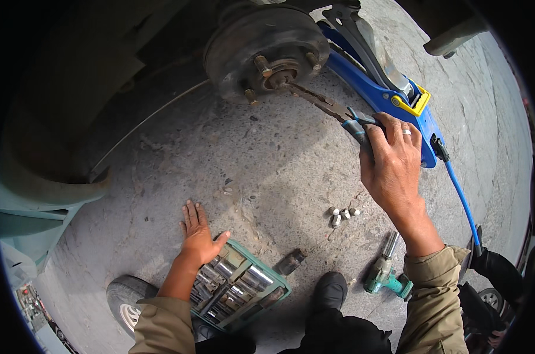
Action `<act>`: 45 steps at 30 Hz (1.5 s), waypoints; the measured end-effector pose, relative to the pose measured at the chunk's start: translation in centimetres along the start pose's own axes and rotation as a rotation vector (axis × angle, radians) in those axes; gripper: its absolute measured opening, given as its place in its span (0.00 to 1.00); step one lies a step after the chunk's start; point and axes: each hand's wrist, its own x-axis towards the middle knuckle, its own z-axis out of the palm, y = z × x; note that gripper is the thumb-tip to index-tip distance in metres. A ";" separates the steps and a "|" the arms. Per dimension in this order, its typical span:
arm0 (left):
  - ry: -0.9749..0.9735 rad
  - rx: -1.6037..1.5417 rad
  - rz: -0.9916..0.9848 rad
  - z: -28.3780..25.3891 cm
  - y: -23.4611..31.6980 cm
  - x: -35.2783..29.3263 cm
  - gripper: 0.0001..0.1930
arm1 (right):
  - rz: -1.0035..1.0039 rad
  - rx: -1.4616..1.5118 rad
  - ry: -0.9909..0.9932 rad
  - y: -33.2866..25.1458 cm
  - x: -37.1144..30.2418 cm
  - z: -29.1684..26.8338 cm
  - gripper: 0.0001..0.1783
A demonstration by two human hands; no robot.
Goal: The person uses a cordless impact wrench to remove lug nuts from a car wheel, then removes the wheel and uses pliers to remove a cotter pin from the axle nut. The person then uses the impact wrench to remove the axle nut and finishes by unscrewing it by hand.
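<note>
One pliers in right hand, left hand well apart

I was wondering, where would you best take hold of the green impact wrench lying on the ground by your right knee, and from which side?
Probably by its green handle, coming down from above. The impact wrench lies flat on the concrete, its silver socket end pointing away toward the lug nuts, so the handle is nearest. The right hand holds pliers and the left hand is pressed on the ground.
</note>
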 end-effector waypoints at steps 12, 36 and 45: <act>0.029 -0.001 0.033 0.9 -0.4 0.4 0.64 | 0.055 0.740 0.253 1.2 0.5 12.0 0.20; 0.123 -0.075 0.103 2.0 -2.2 0.6 0.64 | -0.081 0.275 0.211 4.0 0.1 4.3 0.13; 0.071 -0.026 0.063 1.1 -1.1 0.2 0.63 | -0.101 0.272 0.213 4.0 0.9 4.5 0.12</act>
